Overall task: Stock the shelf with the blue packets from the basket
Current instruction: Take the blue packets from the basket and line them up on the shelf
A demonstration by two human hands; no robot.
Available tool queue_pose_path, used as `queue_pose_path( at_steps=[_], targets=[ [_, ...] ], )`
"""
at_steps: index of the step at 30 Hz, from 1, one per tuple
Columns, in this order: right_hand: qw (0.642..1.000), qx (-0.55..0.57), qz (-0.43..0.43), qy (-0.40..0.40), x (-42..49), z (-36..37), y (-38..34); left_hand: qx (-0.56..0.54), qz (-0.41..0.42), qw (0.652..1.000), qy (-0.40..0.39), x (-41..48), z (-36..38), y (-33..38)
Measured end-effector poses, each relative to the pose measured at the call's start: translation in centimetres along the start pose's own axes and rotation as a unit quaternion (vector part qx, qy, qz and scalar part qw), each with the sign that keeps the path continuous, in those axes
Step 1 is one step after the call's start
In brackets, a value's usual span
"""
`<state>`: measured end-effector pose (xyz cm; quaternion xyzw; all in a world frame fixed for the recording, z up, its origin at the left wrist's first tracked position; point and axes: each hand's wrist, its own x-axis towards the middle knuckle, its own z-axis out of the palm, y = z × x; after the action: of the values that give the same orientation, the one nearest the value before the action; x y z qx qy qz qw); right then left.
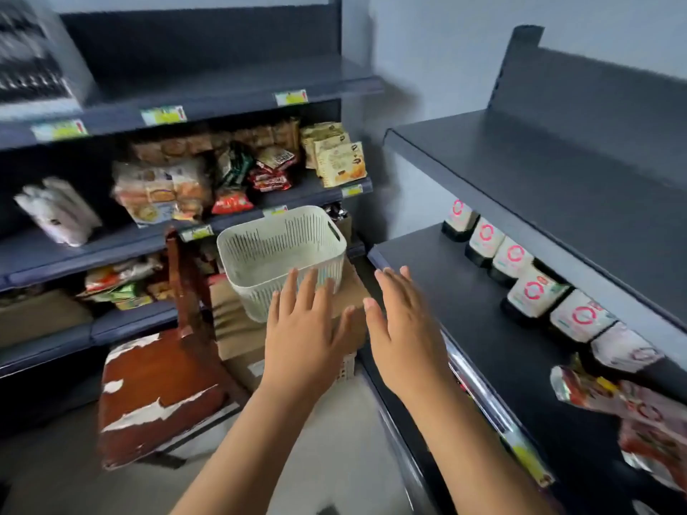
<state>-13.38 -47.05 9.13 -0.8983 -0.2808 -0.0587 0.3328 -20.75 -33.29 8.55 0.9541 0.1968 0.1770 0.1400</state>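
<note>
While both hands hover flat, holding nothing | left hand [301, 328] overlaps near rim of pale slatted plastic basket [279, 254] | right hand [403, 325] just right of it, at dark grey shelf [464, 310] edge | white-labelled packets [531, 291] line shelf back.

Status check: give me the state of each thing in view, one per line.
Basket: upright on cardboard boxes, looks empty.
Left hand: open, flat, holding nothing.
Right hand: open, holding nothing.
Packets: standing in a row on the right shelf.
Wooden chair: paint peeling.
</note>
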Motion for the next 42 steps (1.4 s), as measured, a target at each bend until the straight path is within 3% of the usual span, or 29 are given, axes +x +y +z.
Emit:
queue_pose_path(
  at_steps=[7,14,21,28,34,38,42],
  targets=[
    [0.996,0.027,-0.017,-0.081,7.4,8.7,-2.9,0.015,-0.081,0.996,-0.041,5.2,2.1,-9.2],
    [0.988,0.057,-0.009,-0.145,18.8,16.7,-0.7,-0.004,-0.151,0.987,-0.062,14.3,6.8,-16.2],
    [0.967,0.057,0.077,-0.235,31.1,24.1,3.0,-0.079,-0.280,0.954,-0.075,24.5,10.8,-22.7],
    [0.932,0.014,0.167,-0.321,36.4,31.4,6.1,-0.118,-0.357,0.916,-0.140,30.4,16.0,-28.3],
    [0.868,-0.046,0.210,-0.448,37.0,40.0,9.3,-0.100,-0.391,0.874,-0.269,31.5,23.4,-32.2],
    [0.823,-0.123,0.183,-0.523,36.3,46.4,9.9,-0.041,-0.374,0.854,-0.360,31.2,28.2,-34.7],
    [0.754,-0.211,0.110,-0.612,36.5,50.9,9.0,0.030,-0.371,0.818,-0.438,30.8,31.4,-36.4]
  ],
)
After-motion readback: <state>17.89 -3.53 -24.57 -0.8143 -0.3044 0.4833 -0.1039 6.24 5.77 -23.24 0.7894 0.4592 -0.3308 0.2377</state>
